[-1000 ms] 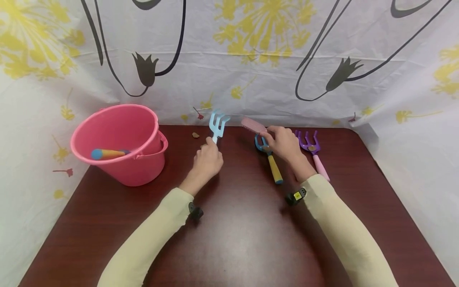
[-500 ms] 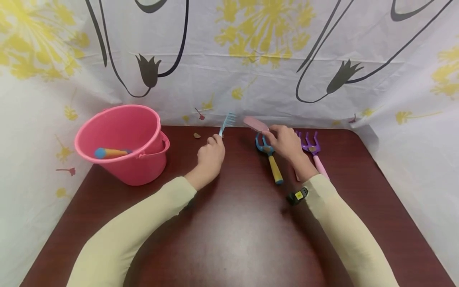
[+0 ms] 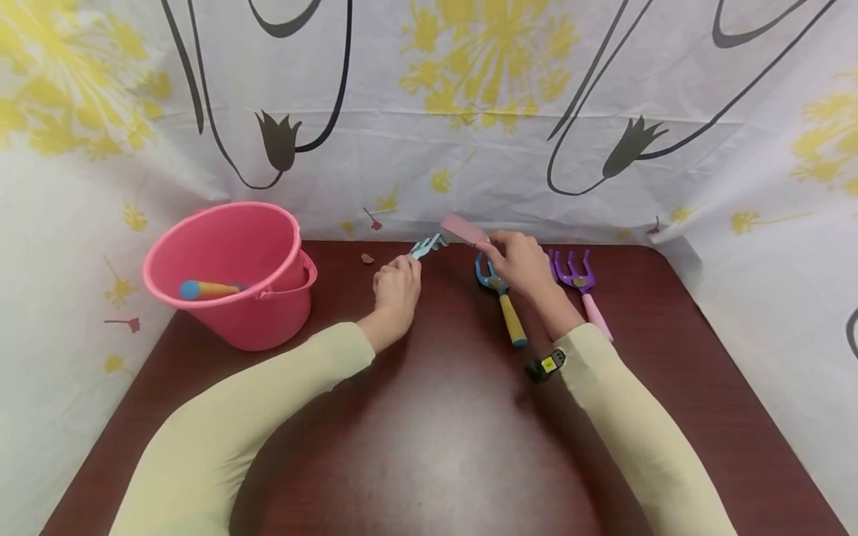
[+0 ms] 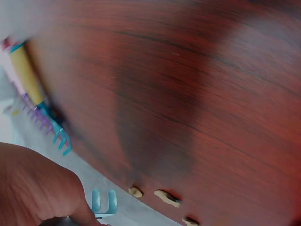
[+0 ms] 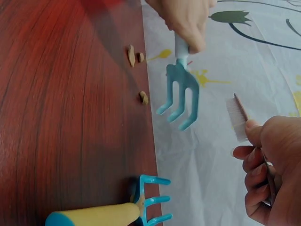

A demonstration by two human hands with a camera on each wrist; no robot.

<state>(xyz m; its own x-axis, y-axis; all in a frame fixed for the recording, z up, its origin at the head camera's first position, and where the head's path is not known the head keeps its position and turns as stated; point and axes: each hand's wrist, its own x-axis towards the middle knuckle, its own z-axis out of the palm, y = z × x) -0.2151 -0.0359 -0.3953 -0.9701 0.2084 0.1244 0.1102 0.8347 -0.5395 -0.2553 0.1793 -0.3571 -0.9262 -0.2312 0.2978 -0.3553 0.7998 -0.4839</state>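
Over the back of the table, my left hand (image 3: 397,294) grips a light blue hand rake (image 3: 427,246) by its pale handle. The right wrist view shows the rake's three prongs (image 5: 181,99) bent at the ends. To its right, my right hand (image 3: 526,268) holds a small pink brush (image 3: 464,228) with pale bristles (image 5: 236,120), thumb against its back and fingers curled round the handle. The brush head points left, close to the rake's prongs. Beneath my right hand lies a blue hand rake with a yellow handle (image 3: 512,320).
A pink bucket (image 3: 268,320) stands at the left with a yellow-and-blue tool handle (image 3: 208,289) inside. Right of my right hand lies a purple rake with a pink handle (image 3: 596,318). Several small brown pieces (image 4: 168,197) lie near the back edge, before a patterned white sheet (image 3: 496,171).
My left hand has turned and shifted slightly right, swinging the light blue rake's prongs from pointing away to tilting right and down, nearer the brush. My right hand keeps its hold, almost in place.
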